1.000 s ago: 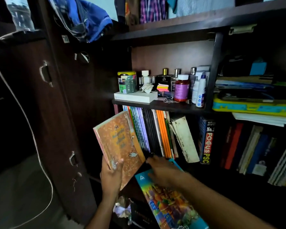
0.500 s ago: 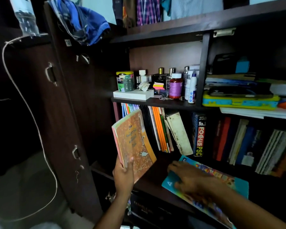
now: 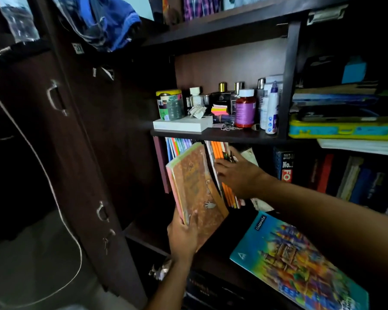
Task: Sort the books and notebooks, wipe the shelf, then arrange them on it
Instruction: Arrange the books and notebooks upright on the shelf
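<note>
Far left of frame: dark cupboard door (image 3: 81, 153) standing open, a white cord (image 3: 38, 157) looping down in front of it. Blue cloth (image 3: 103, 21) draped over the door's top edge, upper left.

Lower centre: left hand (image 3: 184, 239) grips the bottom corner of an orange-brown book (image 3: 197, 186), fingers curled round the lower edge, thumb on the front cover. Book held upright, tilted with its top leaning left, in front of the left end of the middle shelf (image 3: 211, 260). Pink and green page edges show along its left side.

Centre: row of thin notebooks (image 3: 220, 153) standing on the middle shelf, blue, green, purple and orange spines, directly behind the held book. Right hand (image 3: 240, 173) reaches in from the right; fingers extended, laid against the orange spines. Whether any fingertip hooks behind a spine: cannot tell, tips partly hidden.

Above centre: upper shelf (image 3: 211, 134) carries a green-yellow tin (image 3: 169, 105), a white box (image 3: 184, 125), sticky notes (image 3: 220, 109), perfume bottles, a red bottle with purple label (image 3: 245, 109).

Lower right: colourful notebook (image 3: 300, 265) with teal border lies flat, resting on the front of the middle shelf, overhanging toward the camera, under the right forearm.

Right: more books (image 3: 356, 180) upright in the neighbouring compartment; a yellow-blue case (image 3: 345, 129) above them.
</note>
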A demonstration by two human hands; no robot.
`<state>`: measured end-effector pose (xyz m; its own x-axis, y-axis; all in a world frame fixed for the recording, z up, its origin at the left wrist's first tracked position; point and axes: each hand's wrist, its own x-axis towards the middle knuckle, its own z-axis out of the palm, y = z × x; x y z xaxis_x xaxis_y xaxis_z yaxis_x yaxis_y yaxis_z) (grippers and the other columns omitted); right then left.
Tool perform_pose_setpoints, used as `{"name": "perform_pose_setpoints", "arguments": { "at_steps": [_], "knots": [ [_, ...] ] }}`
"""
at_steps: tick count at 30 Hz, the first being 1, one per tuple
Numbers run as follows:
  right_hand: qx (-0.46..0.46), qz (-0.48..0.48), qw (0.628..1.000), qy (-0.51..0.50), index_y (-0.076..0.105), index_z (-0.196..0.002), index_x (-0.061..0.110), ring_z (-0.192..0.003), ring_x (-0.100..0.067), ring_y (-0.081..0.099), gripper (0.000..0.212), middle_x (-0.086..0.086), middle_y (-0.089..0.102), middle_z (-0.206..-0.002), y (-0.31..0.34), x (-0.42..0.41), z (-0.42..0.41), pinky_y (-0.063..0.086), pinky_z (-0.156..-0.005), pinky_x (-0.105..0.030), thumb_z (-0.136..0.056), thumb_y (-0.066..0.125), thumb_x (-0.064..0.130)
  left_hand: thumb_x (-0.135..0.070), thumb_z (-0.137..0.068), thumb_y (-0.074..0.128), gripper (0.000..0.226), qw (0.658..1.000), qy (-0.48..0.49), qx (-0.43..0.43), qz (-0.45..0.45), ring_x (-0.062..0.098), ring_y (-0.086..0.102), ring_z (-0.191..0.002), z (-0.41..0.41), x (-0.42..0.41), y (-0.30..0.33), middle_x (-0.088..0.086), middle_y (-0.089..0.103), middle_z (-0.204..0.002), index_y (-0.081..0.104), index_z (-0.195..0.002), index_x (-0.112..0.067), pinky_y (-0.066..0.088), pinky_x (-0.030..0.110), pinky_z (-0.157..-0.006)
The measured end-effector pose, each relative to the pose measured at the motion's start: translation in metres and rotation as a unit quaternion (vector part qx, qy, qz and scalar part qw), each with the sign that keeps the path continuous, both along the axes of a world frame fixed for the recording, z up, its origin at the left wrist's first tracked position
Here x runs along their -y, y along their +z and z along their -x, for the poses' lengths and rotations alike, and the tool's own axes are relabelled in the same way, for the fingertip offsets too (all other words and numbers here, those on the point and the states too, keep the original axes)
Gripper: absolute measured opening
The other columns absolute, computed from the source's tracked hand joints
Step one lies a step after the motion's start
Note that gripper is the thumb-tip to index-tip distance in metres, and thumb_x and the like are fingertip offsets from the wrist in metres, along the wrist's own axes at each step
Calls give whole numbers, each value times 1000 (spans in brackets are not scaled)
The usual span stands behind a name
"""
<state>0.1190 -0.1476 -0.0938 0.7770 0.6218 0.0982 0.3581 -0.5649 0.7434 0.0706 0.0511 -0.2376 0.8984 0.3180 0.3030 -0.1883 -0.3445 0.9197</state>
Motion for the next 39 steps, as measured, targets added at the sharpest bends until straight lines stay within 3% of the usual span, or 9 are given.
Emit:
{"name": "perform_pose_setpoints", "arguments": {
  "at_steps": [5, 9, 18, 21, 26, 29, 33, 36, 39],
  "knots": [
    [23, 59, 997, -37, 30, -156, 14, -153, -32, 13, 56, -13, 19, -165, -6, 20, 7, 17, -117, -67, -102, 38, 25, -52, -94, 63, 59, 1000, 2, 11, 0, 2, 58, -104, 0, 0, 0, -13, 66, -118, 50, -146, -29, 42, 21, -80],
    [67, 91, 991, -71, 43, -148, 8, -143, -40, 28, 49, -17, 35, -150, -12, 13, 10, 20, -115, -67, -103, 36, 25, -57, -93, 61, 62, 1000, 1, 6, -11, 12, 66, -107, 1, 0, 1, -8, 70, -119, 50, -146, -28, 47, 24, -81],
    [30, 145, 980, -136, 41, -152, 14, -151, -42, 18, 57, -10, 41, -158, -34, -10, -15, -7, -122, -61, -103, 43, 43, -66, -86, 64, 60, 998, -23, -22, -57, 16, 69, -104, -1, 4, -2, -7, 71, -113, 57, -135, -34, 60, 39, -86],
    [29, 199, 971, -129, 33, -156, 17, -153, -38, 13, 69, -7, 31, -163, -39, -17, -21, -9, -121, -60, -99, 49, 53, -46, -85, 76, 53, 997, -40, -29, -65, 18, 70, -103, -8, 2, -5, -3, 72, -112, 62, -131, -22, 57, 33, -84],
    [24, 212, 956, -202, 43, -150, 19, -130, -42, 39, 60, -20, 47, -142, -48, -34, -34, 32, -103, -57, -97, 53, 46, -48, -93, 66, 55, 992, -74, -27, -101, 20, 68, -108, -9, 1, -5, -1, 70, -119, 54, -140, -22, 51, 26, -82],
    [2, 218, 944, -248, 56, -137, 22, -121, -37, 44, 47, -17, 53, -130, -49, -24, -43, 33, -94, -51, -96, 54, 45, -48, -95, 61, 53, 990, -86, -25, -109, 15, 64, -108, -11, 2, -5, -8, 66, -117, 53, -142, -23, 44, 21, -84],
    [-37, 65, 967, -242, 58, -138, 16, -142, -32, 37, 54, -10, 54, -146, -56, 2, -35, 10, -121, -51, -97, 51, 50, -55, -89, 67, 52, 981, -104, -37, -160, 15, 69, -107, -19, 2, -13, -6, 73, -113, 68, -126, -18, 51, 21, -85],
    [-53, -118, 981, -146, 68, -107, 17, -119, -29, 56, 30, -6, 73, -111, -50, 7, -16, 14, -120, -46, -103, 43, 34, -74, -81, 63, 64, 981, -109, -64, -144, 13, 72, -98, -22, 0, -14, -8, 75, -101, 73, -114, -19, 58, 28, -81],
    [2, -271, 959, -77, 74, -95, 18, -118, -28, 60, 46, -6, 75, -87, -60, 6, -3, 2, -124, -44, -101, 35, 43, -59, -88, 65, 44, 987, -95, -76, -108, 12, 70, -95, -22, 0, -12, -13, 73, -97, 71, -112, -23, 55, 28, -81]
  ]
}}
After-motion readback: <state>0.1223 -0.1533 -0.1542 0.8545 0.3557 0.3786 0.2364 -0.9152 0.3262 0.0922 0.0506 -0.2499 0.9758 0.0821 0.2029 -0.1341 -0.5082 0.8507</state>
